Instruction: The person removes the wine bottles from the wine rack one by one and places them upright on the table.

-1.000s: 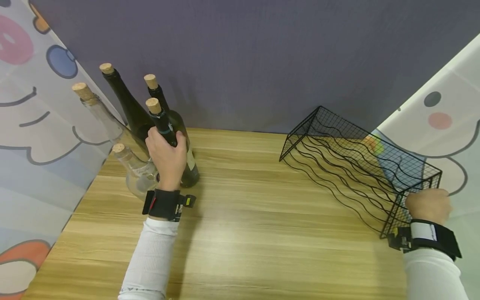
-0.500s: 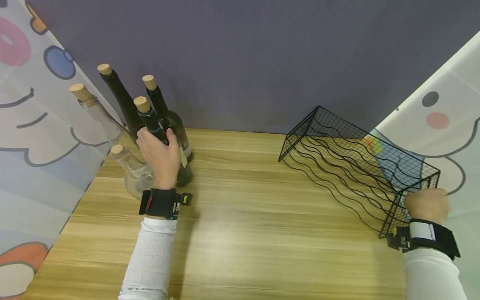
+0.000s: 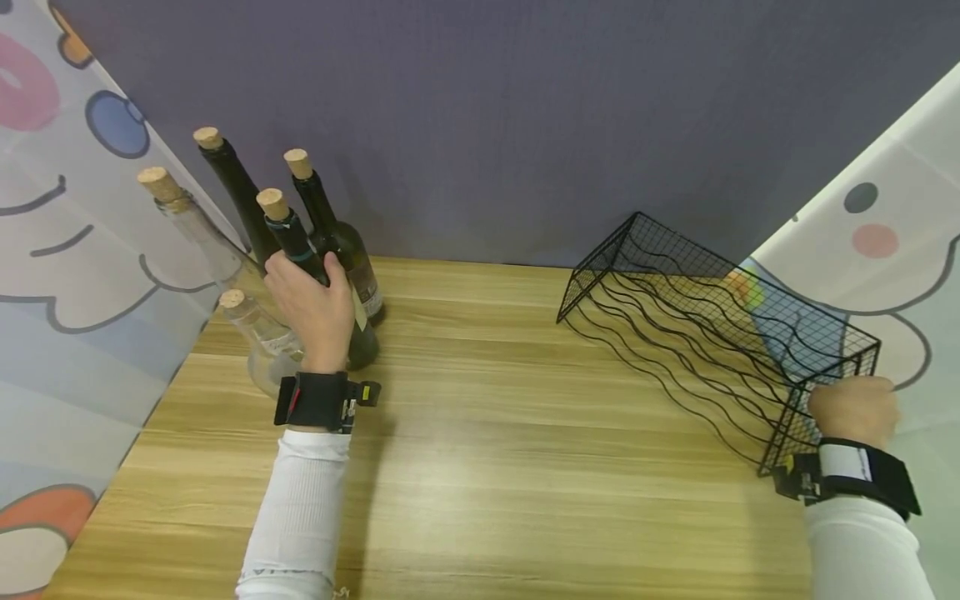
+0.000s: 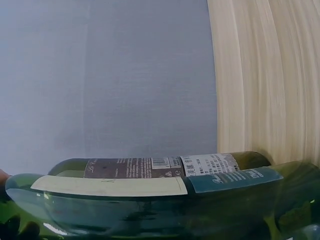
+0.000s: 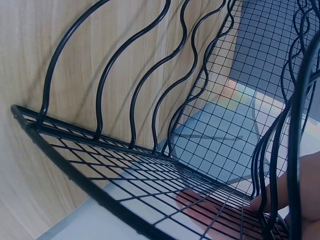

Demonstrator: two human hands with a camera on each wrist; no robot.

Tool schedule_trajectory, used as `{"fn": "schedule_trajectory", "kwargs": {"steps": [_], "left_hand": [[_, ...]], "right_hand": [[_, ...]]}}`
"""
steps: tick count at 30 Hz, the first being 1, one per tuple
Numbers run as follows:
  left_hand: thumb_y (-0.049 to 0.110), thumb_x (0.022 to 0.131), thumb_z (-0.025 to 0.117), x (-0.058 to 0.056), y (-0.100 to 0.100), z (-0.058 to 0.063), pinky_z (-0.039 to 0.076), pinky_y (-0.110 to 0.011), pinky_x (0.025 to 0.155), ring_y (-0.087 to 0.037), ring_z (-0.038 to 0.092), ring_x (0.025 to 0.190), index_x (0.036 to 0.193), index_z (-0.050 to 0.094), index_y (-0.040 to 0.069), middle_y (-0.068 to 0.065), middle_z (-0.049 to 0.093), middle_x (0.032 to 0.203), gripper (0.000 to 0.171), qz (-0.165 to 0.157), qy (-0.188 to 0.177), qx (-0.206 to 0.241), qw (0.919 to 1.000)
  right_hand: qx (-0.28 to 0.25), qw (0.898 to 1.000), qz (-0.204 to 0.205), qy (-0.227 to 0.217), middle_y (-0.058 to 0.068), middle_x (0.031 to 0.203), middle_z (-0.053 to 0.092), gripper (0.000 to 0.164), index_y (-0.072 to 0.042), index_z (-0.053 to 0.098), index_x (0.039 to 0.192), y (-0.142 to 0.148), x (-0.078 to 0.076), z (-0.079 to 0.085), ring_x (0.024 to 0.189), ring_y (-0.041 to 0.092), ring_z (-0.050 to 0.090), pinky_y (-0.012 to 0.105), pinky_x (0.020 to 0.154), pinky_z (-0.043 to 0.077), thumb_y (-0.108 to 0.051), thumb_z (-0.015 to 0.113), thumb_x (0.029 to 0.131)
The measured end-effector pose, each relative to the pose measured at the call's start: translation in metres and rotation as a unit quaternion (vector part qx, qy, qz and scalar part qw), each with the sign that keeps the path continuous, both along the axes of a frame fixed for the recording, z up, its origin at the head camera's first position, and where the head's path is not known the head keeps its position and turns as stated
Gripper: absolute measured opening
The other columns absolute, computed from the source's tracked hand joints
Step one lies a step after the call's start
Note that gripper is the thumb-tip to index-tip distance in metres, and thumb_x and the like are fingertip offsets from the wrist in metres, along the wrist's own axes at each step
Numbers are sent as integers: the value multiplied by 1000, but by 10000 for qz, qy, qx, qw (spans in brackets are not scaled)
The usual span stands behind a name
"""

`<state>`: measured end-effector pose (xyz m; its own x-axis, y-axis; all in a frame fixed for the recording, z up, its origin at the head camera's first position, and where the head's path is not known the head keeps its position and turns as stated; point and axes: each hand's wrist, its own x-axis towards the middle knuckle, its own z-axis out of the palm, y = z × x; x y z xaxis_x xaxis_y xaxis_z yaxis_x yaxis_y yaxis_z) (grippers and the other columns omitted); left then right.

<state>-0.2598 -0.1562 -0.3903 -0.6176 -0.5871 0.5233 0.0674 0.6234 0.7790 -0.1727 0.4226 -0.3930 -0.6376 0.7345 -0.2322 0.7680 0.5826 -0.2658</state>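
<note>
My left hand (image 3: 311,312) grips a corked dark green wine bottle (image 3: 296,242) just below its neck, with the thumb on the right side. The bottle leans left, and the hand covers much of its body. In the left wrist view this green bottle (image 4: 140,215) fills the bottom, with a cream and a teal label. Another labelled wine bottle (image 3: 356,262) stands right behind it. At the table's right side, my right hand (image 3: 855,408) holds the near end of a black wire wine rack (image 3: 758,277). Its fingers (image 5: 307,187) curl round the wires in the right wrist view.
A tall dark bottle (image 3: 236,192), a tall clear bottle (image 3: 202,237) and a round clear bottle (image 3: 273,346), all corked, crowd around the left hand. Wooden tabletop (image 3: 510,442) lies between bottles and rack. A grey wall panel (image 3: 480,125) rises behind.
My left hand has shifted left with the gripped wine bottle, whose cork moved left and slightly up, uncovering more of the bottle behind. The right hand and rack stay put.
</note>
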Motion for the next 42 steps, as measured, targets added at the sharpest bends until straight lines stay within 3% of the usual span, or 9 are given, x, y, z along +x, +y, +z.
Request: {"fn": "schedule_trajectory", "kwargs": {"steps": [23,31,36,42], "left_hand": [[29,96,58,-1,-1,0,36,-50,98,-42,44,108,130,48,-6,-26,51,121,50,256,-1,28,9997],[31,96,60,0,0,4,34,-50,99,-41,42,110,131,45,-5,-25,50,123,52,191,-346,136,9991],[37,93,66,0,1,8,30,-49,103,-39,43,116,136,42,-1,-21,50,129,62,165,-559,450,9973],[44,87,73,4,3,11,27,-49,104,-37,44,125,140,34,5,-17,46,137,76,167,-568,659,9961]], "right_hand": [[28,10000,-24,-31,52,133,37,66,31,22,133,0,1,-6,119,63,44,59,85,51,-17,39,91],[-22,9999,-120,-44,51,134,37,66,30,21,134,1,2,-6,120,62,45,59,82,52,-16,38,90],[-130,9996,-261,-10,49,136,37,67,28,20,136,1,3,-4,122,61,44,59,83,52,-17,38,90],[-308,9988,-384,28,49,139,33,69,27,17,138,-3,3,2,124,61,42,60,86,50,-20,34,91]]}}
